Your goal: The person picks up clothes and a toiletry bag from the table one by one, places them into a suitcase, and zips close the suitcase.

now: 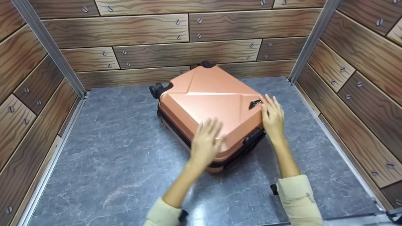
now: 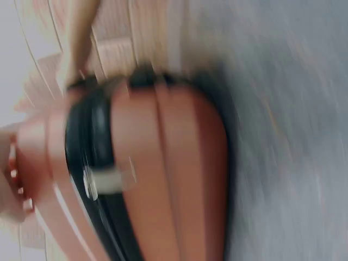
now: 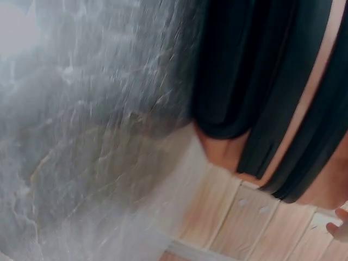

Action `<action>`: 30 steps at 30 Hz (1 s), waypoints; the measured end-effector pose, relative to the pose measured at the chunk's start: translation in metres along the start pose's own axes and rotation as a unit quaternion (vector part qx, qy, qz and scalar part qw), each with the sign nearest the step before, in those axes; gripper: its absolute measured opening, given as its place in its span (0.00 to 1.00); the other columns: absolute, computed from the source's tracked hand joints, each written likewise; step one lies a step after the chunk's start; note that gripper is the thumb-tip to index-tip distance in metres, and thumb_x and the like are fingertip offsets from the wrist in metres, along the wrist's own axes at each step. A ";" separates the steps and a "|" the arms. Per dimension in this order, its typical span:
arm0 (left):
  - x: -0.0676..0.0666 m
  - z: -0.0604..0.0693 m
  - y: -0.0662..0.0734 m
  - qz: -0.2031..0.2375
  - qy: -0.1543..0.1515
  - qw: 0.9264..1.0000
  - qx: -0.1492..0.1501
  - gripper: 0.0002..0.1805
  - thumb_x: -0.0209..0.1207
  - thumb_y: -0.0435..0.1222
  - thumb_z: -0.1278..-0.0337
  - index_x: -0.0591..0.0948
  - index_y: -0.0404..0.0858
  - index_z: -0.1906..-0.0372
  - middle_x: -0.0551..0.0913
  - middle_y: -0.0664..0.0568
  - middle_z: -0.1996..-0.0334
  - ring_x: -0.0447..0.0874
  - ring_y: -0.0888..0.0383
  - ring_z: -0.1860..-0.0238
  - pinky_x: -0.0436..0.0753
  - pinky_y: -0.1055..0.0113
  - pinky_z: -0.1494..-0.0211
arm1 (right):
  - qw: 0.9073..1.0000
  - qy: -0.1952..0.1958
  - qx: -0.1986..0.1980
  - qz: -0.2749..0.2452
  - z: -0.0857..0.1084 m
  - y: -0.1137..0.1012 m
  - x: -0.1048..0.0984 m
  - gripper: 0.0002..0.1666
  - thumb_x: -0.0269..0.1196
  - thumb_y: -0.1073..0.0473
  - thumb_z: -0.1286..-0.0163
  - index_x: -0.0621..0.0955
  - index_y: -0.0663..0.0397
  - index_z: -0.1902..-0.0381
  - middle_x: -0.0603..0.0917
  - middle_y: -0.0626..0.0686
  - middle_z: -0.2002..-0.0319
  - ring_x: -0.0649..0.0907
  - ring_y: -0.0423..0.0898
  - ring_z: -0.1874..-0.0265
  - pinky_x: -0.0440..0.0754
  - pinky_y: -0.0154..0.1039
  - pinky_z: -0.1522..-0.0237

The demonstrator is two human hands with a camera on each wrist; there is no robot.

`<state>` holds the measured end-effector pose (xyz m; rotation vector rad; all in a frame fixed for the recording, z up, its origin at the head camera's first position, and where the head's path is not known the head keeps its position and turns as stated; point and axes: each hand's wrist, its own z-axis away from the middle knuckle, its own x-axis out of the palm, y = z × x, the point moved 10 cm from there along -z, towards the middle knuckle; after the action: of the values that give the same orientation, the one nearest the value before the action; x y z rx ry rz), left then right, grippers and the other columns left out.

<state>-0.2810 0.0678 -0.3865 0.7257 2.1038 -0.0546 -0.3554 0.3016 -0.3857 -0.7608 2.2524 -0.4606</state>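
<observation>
A rose-gold hard-shell suitcase (image 1: 213, 110) lies flat on the floor, turned at an angle. Its black wheels (image 1: 158, 90) point toward the back left, and a black side handle (image 1: 253, 136) faces the front right. My left hand (image 1: 205, 144), slightly blurred, is over the near corner of the lid with its fingers extended. Whether it presses the shell I cannot tell. On the right corner, beside a dark triangular badge (image 1: 254, 104), my right hand (image 1: 272, 117) rests with straight fingers. The left wrist view is blurred and shows the suitcase side (image 2: 168, 174) with its black zip band.
Grey marbled flooring (image 1: 116, 150) surrounds the suitcase. Wood-plank-patterned walls (image 1: 150, 28) stand at the back and both sides, joined by metal corner posts (image 1: 51, 47). A metal strip (image 1: 345, 131) runs along the right floor edge.
</observation>
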 end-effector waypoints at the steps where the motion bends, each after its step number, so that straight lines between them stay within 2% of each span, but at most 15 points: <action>1: 0.001 -0.004 -0.012 0.014 -0.021 1.000 -0.002 0.25 0.46 0.51 0.36 0.73 0.44 0.40 0.67 0.51 0.38 0.59 0.51 0.35 0.48 0.57 0.32 | 1.000 0.002 -0.007 0.006 0.003 -0.007 -0.001 0.18 0.52 0.59 0.30 0.78 0.56 0.46 0.72 0.55 0.40 0.62 0.54 0.36 0.47 0.51 0.35; 4: 0.006 -0.020 -0.054 0.059 -0.070 0.995 -0.032 0.23 0.43 0.48 0.33 0.71 0.45 0.38 0.64 0.51 0.37 0.54 0.52 0.33 0.42 0.57 0.32 | 0.998 0.014 -0.059 -0.006 0.014 -0.040 -0.002 0.15 0.58 0.64 0.35 0.81 0.60 0.52 0.75 0.58 0.44 0.67 0.57 0.40 0.51 0.51 0.36; 7: 0.012 -0.041 -0.097 0.090 -0.094 0.990 -0.061 0.23 0.42 0.48 0.32 0.71 0.45 0.38 0.63 0.51 0.36 0.51 0.51 0.33 0.39 0.56 0.32 | 0.990 0.002 -0.135 -0.030 0.032 -0.084 0.004 0.13 0.61 0.64 0.41 0.82 0.62 0.57 0.79 0.60 0.51 0.72 0.58 0.46 0.58 0.54 0.40; 10: 0.013 -0.059 -0.133 0.100 -0.079 0.989 -0.080 0.25 0.44 0.50 0.34 0.72 0.43 0.38 0.64 0.49 0.36 0.52 0.49 0.33 0.38 0.55 0.32 | 0.979 -0.057 -0.193 -0.025 0.053 -0.126 0.020 0.18 0.63 0.56 0.41 0.81 0.59 0.55 0.79 0.57 0.50 0.74 0.56 0.49 0.60 0.56 0.42; 13: 0.011 -0.069 -0.152 0.087 -0.052 0.992 -0.081 0.25 0.44 0.49 0.35 0.73 0.41 0.39 0.66 0.46 0.37 0.53 0.47 0.33 0.40 0.55 0.32 | 0.967 -0.111 -0.227 0.020 0.070 -0.151 0.039 0.30 0.60 0.41 0.41 0.78 0.53 0.47 0.75 0.54 0.44 0.71 0.55 0.44 0.57 0.57 0.40; 16: 0.011 -0.072 -0.156 0.082 -0.033 0.994 -0.072 0.25 0.44 0.48 0.35 0.73 0.40 0.40 0.68 0.44 0.38 0.53 0.46 0.34 0.41 0.55 0.32 | 0.962 -0.109 -0.243 0.056 0.077 -0.158 0.048 0.40 0.57 0.31 0.43 0.75 0.52 0.42 0.72 0.54 0.41 0.68 0.55 0.41 0.54 0.56 0.39; 20: 0.010 -0.070 -0.152 0.072 -0.015 0.995 -0.070 0.24 0.42 0.46 0.34 0.73 0.39 0.40 0.68 0.44 0.39 0.54 0.46 0.35 0.41 0.54 0.32 | 0.963 -0.089 -0.249 0.058 0.079 -0.156 0.047 0.43 0.54 0.29 0.44 0.74 0.53 0.41 0.72 0.54 0.40 0.67 0.55 0.40 0.51 0.55 0.37; 25: 0.007 -0.063 -0.147 0.045 0.001 0.994 -0.102 0.23 0.42 0.46 0.35 0.73 0.40 0.41 0.68 0.45 0.39 0.55 0.47 0.35 0.40 0.54 0.32 | 0.959 -0.110 -0.261 0.033 0.076 -0.145 0.045 0.42 0.53 0.28 0.44 0.73 0.50 0.40 0.71 0.52 0.40 0.66 0.54 0.40 0.50 0.55 0.37; 30: 0.005 -0.053 -0.137 0.021 0.006 0.989 -0.149 0.24 0.41 0.46 0.34 0.72 0.41 0.39 0.66 0.46 0.38 0.53 0.47 0.34 0.39 0.53 0.32 | 0.954 -0.136 -0.266 -0.018 0.069 -0.124 0.040 0.39 0.50 0.29 0.39 0.73 0.50 0.40 0.71 0.51 0.40 0.65 0.53 0.39 0.48 0.56 0.37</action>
<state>-0.3934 -0.0276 -0.3886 0.5907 2.0484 0.2820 -0.2818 0.1743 -0.3895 -1.0601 2.1124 0.2450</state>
